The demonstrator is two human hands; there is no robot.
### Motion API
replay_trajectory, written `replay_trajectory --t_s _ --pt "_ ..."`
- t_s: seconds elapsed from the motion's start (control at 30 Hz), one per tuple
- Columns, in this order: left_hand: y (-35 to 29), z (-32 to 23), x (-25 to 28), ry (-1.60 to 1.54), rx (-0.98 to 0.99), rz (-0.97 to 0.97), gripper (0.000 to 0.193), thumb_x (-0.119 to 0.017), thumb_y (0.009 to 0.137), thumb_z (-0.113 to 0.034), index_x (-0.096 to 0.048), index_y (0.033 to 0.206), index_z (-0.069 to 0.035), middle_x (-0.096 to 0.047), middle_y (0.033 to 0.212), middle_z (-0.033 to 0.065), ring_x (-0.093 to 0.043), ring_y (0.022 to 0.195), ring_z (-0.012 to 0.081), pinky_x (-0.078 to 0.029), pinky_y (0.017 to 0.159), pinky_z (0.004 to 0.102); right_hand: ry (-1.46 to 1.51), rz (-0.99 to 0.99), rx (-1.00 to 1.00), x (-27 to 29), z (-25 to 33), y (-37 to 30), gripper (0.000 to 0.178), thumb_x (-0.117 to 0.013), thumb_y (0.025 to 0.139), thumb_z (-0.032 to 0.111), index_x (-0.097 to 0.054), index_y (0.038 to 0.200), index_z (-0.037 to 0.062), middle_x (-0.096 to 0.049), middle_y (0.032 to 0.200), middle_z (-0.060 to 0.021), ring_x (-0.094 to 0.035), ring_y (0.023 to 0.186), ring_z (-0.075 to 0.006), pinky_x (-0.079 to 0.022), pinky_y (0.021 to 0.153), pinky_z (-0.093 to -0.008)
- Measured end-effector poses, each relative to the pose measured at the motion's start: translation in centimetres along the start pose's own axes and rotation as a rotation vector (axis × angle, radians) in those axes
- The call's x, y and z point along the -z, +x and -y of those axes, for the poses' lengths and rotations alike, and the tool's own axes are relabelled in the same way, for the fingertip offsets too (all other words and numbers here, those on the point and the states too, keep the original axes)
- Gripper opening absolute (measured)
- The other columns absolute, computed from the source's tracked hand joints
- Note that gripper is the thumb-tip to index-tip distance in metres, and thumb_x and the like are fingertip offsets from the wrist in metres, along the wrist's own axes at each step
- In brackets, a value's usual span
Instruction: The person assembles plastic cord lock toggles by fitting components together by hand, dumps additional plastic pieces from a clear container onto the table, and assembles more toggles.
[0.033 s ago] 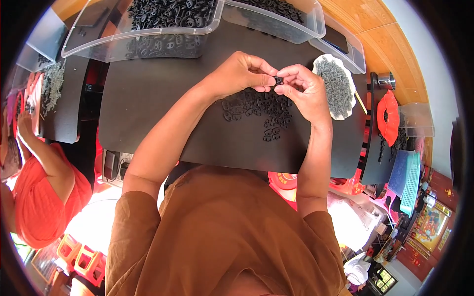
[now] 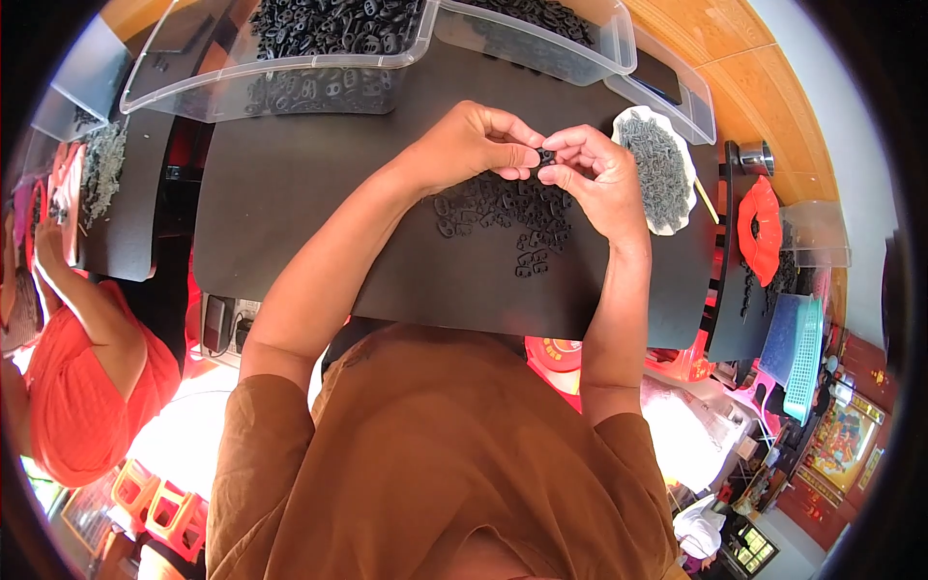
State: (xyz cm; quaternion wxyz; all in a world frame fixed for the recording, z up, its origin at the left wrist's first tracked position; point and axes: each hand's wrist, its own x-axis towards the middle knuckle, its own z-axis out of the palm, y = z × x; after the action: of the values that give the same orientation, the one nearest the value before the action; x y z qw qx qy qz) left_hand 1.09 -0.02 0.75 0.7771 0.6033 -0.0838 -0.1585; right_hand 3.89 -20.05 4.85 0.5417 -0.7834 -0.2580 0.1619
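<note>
Two clear plastic bins [image 2: 290,87] — one white scalloped dish [image 2: 677,208], one red dish [image 2: 759,232] — small black parts uncountable.

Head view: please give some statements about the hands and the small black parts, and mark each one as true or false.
1. Both hands meet over the black table. True: the left hand and the right hand pinch one small black part between their fingertips.
2. A loose pile of black parts lies under the hands. True.
3. The white scalloped dish is beside the left hand. False: it lies beside the right hand.
4. The clear bin at the far edge holds red parts. False: its parts are black.
5. The person wears gloves. False: both hands are bare.
</note>
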Motion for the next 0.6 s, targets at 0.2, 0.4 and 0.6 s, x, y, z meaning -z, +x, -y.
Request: replay_trajectory --t_s 0.2,0.4,0.6 --pt "0.16 0.40 0.00 -0.103 -0.031 -0.030 0.020 -0.068 0.086 -0.012 -0.067 0.103 -0.001 -0.067 0.085 0.0050 -0.061 0.073 0.0091 -0.052 0.069 0.0237 0.134 -0.001 0.038 0.12 -0.56 0.24 0.022 -0.064 0.081 -0.004 -0.062 0.103 0.0002 -0.064 0.082 -0.0045 -0.064 0.075 -0.0104 -0.052 0.071 -0.0222" --pt "0.26 0.18 -0.25 -0.103 -0.047 -0.075 0.020 -0.067 0.087 -0.012 -0.066 0.103 0.000 -0.067 0.085 0.0059 -0.061 0.074 0.0092 -0.052 0.069 0.0229 0.126 -0.042 0.035 -0.08 -0.53 0.21 0.019 -0.063 0.085 0.000 -0.061 0.104 0.0008 -0.063 0.082 -0.0032 -0.063 0.077 -0.0097 -0.051 0.070 -0.0219" --pt "0.18 0.24 -0.42 -0.083 -0.058 -0.096 0.020 -0.068 0.086 -0.012 -0.066 0.102 0.000 -0.067 0.084 0.0057 -0.062 0.074 0.0089 -0.052 0.069 0.0227 0.111 -0.022 0.055 -0.04 -0.67 0.26 0.019 -0.063 0.085 0.000 -0.060 0.104 0.0008 -0.063 0.082 -0.0026 -0.063 0.074 -0.0089 -0.050 0.068 -0.0210"
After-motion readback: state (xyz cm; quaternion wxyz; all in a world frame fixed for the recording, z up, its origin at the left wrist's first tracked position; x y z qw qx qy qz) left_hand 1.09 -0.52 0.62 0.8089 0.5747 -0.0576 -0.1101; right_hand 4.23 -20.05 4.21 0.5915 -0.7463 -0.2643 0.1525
